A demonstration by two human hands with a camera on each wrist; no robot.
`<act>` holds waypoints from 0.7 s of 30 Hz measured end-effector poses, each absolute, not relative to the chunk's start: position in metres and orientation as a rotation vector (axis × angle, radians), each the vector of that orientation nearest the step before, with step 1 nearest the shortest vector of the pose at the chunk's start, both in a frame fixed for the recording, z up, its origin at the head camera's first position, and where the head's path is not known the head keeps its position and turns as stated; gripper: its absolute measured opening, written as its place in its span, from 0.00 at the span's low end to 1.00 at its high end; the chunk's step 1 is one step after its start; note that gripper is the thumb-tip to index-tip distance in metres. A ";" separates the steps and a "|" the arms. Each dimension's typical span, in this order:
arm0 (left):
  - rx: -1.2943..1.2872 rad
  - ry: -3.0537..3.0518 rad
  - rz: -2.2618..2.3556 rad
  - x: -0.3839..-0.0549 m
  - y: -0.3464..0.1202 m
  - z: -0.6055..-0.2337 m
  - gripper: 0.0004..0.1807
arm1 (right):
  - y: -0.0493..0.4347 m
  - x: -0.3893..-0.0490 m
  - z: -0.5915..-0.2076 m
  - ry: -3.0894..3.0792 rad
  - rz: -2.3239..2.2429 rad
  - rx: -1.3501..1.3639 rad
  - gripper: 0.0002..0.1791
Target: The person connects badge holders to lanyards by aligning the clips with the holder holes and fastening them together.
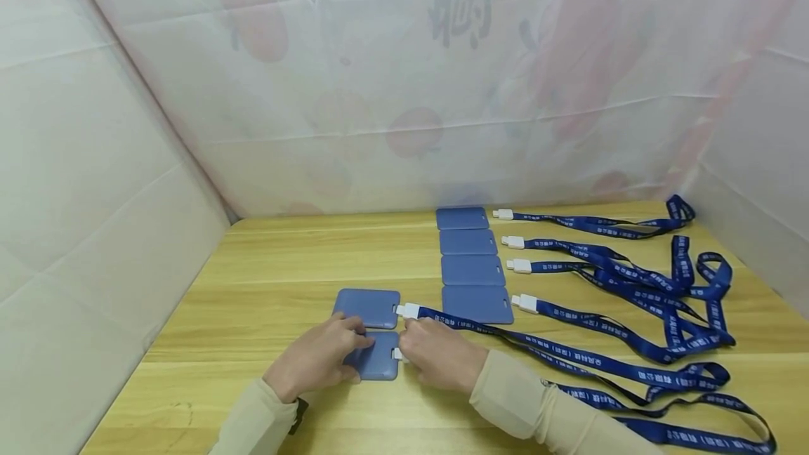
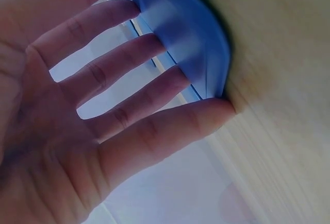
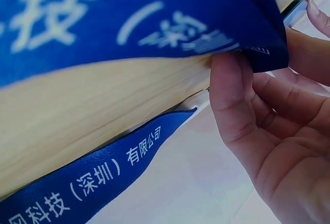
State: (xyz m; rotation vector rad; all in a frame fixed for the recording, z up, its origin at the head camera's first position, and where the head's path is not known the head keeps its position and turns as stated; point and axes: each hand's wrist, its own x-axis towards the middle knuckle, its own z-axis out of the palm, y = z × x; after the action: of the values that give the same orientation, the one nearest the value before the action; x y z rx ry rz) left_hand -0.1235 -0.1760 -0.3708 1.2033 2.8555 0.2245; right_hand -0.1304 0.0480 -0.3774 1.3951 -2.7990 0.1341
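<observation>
In the head view, two blue badge holders lie one behind the other at the table's front middle. On the nearer badge holder [image 1: 383,355] rests my left hand [image 1: 319,357]. In the left wrist view its fingers [image 2: 121,62] stretch out straight, tips at the holder's edge. My right hand [image 1: 442,353] pinches a blue lanyard [image 3: 154,23] between thumb and finger, close to its white clip [image 1: 397,354]. That clip sits at the holder's slot, partly hidden by the hand. The farther holder [image 1: 369,307] has another lanyard's white clip [image 1: 408,311] at its slot.
Several more blue badge holders [image 1: 472,270] stand in a column farther back. To their right lie blue lanyards [image 1: 607,279] with white clips, their straps overlapping at the right. Pale cloth walls [image 1: 354,90] enclose the wooden table [image 1: 284,258] at the back and sides.
</observation>
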 end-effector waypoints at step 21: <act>1.189 2.852 0.251 -0.124 -0.176 -0.369 0.26 | 0.047 -0.132 -0.377 -2.802 0.099 1.400 0.09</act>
State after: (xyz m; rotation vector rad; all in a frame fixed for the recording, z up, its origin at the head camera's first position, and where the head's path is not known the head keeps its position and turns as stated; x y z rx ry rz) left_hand -0.1235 -0.1759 -0.3694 1.1894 2.8521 0.2506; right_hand -0.1319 0.0468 -0.3771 1.4002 -2.8024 0.0988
